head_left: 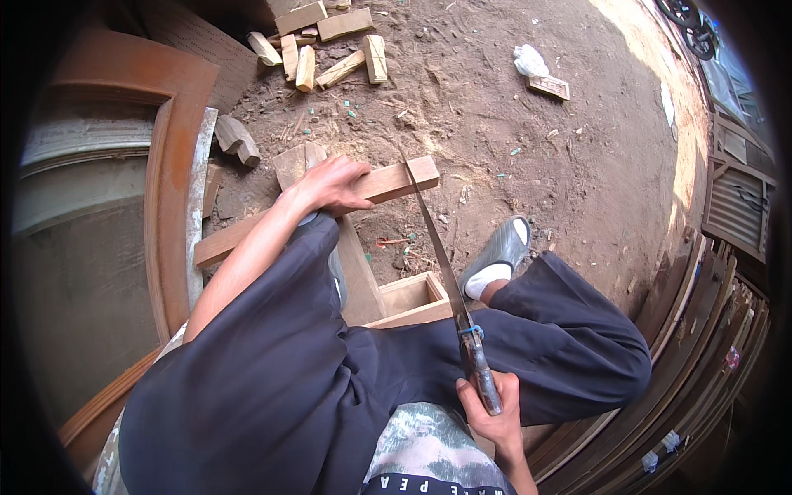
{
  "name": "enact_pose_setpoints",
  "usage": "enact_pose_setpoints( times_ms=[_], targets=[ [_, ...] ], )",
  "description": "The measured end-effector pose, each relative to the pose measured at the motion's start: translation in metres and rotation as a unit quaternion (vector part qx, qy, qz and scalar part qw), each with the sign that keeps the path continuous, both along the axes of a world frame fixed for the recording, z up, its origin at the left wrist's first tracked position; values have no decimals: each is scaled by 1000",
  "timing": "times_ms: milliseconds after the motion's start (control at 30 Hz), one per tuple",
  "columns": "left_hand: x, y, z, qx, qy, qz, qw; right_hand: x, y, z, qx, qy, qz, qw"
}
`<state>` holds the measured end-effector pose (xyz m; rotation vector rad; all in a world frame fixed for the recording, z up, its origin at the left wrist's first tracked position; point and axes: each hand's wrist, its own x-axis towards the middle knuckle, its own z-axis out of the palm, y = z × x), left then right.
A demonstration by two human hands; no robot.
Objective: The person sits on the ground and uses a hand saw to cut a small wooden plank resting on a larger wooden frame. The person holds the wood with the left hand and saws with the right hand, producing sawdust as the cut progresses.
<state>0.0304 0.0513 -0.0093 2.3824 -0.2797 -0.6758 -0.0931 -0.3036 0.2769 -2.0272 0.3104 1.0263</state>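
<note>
My left hand (334, 186) grips a reddish-brown wooden batten (400, 177), which lies slanting across an upright-lying board (359, 272) near my raised left leg. The long, thin blade of a handsaw (437, 239) rests across the batten close to its right end. My right hand (491, 412) is closed on the saw's worn handle, which has a blue tie where it meets the blade. A small open wooden box (404, 294) sits just beyond my lap, partly hidden by my dark trousers.
Wooden offcuts (330, 66) lie on the dirt ground (594, 165) ahead. A white bundle (530, 62) sits by a small block. Door frames (177, 124) lean at the left. Stacked planks (701, 330) line the right. Parked wheels (693, 33) show at the top right.
</note>
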Motion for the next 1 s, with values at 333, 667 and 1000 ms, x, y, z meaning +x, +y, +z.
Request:
enact_pose_setpoints(
  times_ms=[333,667,1000],
  targets=[
    [-2,-3,1,5,-39,-7,999,10,5,-37,41,-35,-3,999],
    [9,-13,19,26,13,-20,999,8,-5,-5,32,-12,-2,999],
    [4,-8,4,30,-5,-11,999,-1,-14,1,56,-19,-7,998]
  ],
)
